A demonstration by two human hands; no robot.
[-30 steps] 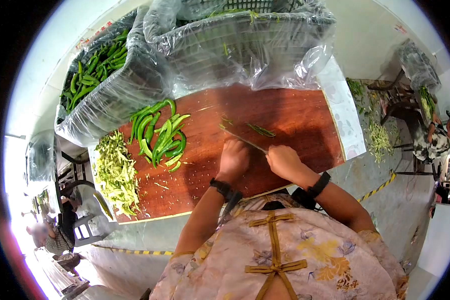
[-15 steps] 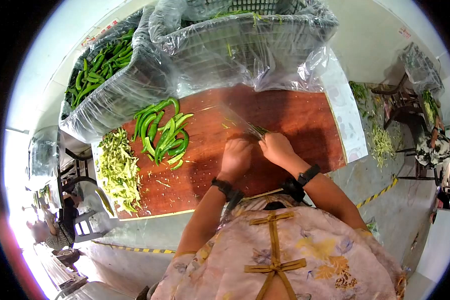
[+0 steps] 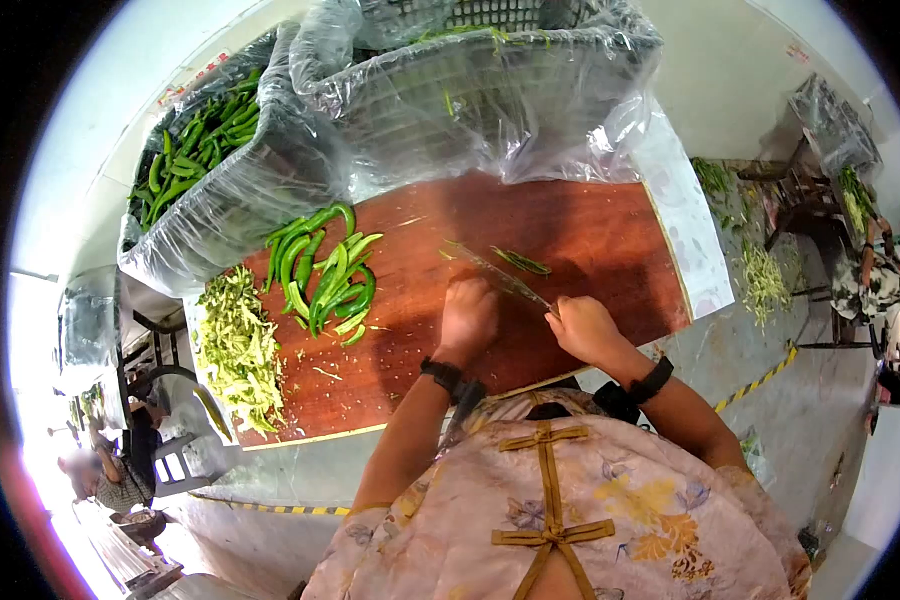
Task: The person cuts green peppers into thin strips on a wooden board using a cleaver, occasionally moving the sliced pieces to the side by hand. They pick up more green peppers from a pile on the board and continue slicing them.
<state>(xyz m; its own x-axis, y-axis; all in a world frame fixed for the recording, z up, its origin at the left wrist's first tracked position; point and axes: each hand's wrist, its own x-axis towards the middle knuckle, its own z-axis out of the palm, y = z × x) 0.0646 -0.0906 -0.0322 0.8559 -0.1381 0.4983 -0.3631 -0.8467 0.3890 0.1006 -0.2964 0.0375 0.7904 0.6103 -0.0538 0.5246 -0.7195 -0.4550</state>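
Note:
My right hand is wrapped round the handle of a thin knife, whose blade points up and left over the wooden board. Just beyond the blade lie thin green pepper pieces. My left hand is closed, low over the board to the left of the knife; whatever its fingers hold, if anything, is hidden. Farther left, several long green peppers, some split, lie in a loose group. Beside them at the board's left end spreads a heap of pale pepper cores and scraps.
A plastic-lined crate of green peppers stands at the back left. Another plastic-lined crate stands behind the board. At the right, pale scraps lie on the floor near a seated person. Another person sits at the far left.
My right hand has moved right and slightly down with the knife, away from my left hand. The green pepper pieces now show on the board beyond the blade. My left hand stays nearly in place.

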